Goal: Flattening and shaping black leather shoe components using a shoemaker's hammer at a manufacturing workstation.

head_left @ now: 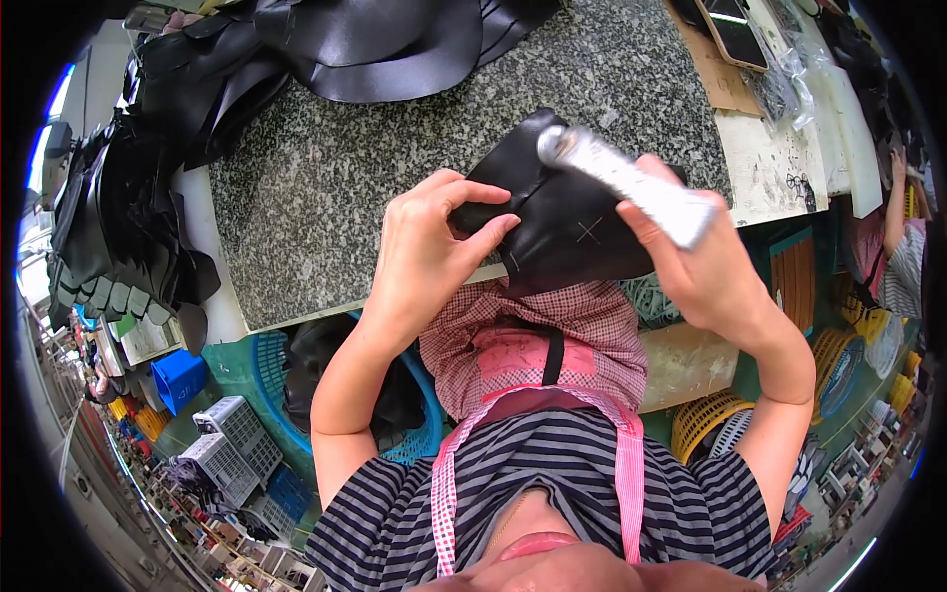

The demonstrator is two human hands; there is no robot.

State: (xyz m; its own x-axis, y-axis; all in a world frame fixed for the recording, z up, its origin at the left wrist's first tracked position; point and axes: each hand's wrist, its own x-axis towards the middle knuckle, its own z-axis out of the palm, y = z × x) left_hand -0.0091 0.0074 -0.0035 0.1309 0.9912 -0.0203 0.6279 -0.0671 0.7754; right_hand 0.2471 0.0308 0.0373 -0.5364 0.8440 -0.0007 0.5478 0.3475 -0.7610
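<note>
A black leather piece lies over the near edge of the speckled stone slab, with a fold across it and a pale cross mark on its surface. My left hand pinches the left edge of this piece between thumb and fingers. My right hand is closed round a hammer with a whitish handle and a small round metal head. The hammer is smeared by motion, its head over the upper part of the leather. I cannot tell whether the head touches it.
Stacked black leather pieces cover the slab's far left, and more hang off its left side. A phone rests on cardboard at the far right. Below the table stand a blue basket, a yellow basket and grey crates.
</note>
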